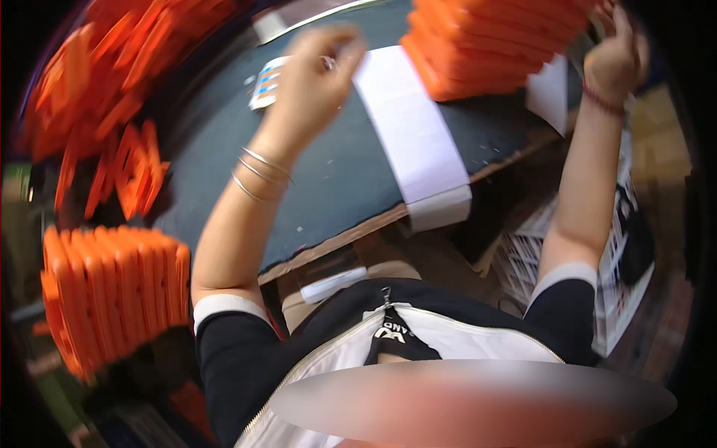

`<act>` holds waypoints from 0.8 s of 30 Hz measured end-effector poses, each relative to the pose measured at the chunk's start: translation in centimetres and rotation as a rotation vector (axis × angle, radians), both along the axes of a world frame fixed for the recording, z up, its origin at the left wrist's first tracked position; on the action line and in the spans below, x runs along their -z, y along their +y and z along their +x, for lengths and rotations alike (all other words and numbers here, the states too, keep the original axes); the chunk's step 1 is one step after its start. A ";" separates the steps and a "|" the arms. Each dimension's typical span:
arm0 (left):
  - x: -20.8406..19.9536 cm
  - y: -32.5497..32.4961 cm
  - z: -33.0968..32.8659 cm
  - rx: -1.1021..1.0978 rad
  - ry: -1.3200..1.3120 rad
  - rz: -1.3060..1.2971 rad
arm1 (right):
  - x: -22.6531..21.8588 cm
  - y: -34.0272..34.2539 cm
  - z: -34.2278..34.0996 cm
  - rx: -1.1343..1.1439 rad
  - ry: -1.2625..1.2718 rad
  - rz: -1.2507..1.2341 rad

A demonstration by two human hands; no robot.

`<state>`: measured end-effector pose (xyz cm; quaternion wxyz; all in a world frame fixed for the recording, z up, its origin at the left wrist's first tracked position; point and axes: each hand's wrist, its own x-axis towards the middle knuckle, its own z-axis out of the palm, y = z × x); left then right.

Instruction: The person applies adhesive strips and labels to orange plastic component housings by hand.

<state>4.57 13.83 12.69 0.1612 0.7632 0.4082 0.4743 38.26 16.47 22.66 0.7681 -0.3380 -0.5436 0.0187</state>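
My left hand (317, 82) is raised over the dark table, its fingers curled together. Motion blur hides whatever small thing may be in them. Just beside it lies a small white sheet with blue and orange marks (265, 84). At the far right my right hand (616, 63) reaches up beside a tall stack of orange plastic pieces (482, 52). Its fingers are blurred at the picture's rim, and I cannot make out whether they touch the stack. Between my arms, a long white paper strip (418, 127) runs across the table and folds down over the near edge.
Loose orange plastic pieces (123, 75) are heaped at the far left. Nearer on the left stands a row of orange pieces (119, 287) packed together. A white slatted crate (523, 261) is below my right arm. The table's wooden edge (328, 243) runs in front of me.
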 end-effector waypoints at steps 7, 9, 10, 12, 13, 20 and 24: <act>11.6 -11.4 -13.5 -0.275 0.193 -0.360 | 12.9 -1.0 -19.2 -0.460 -0.673 -0.183; 10.7 -10.1 -18.6 -0.593 0.364 -0.182 | 16.1 -0.7 -23.9 -0.583 -0.695 -0.338; 10.7 -9.4 -22.4 -0.740 0.520 0.031 | 16.7 -0.7 -26.9 -0.659 -0.744 -0.377; 9.5 -8.0 -27.3 -1.185 0.686 -0.033 | 18.8 0.2 -32.0 -0.795 -0.812 -0.413; 9.6 -7.5 -30.6 -1.312 0.693 -0.124 | 19.1 0.1 -35.0 -0.813 -0.855 -0.451; 11.7 -7.1 -29.9 -1.054 0.780 0.037 | 21.2 0.1 -46.5 -1.027 -0.581 -1.128; 11.0 -12.5 -20.4 -0.646 0.656 0.105 | 23.3 -0.2 -45.6 -1.459 0.070 -1.549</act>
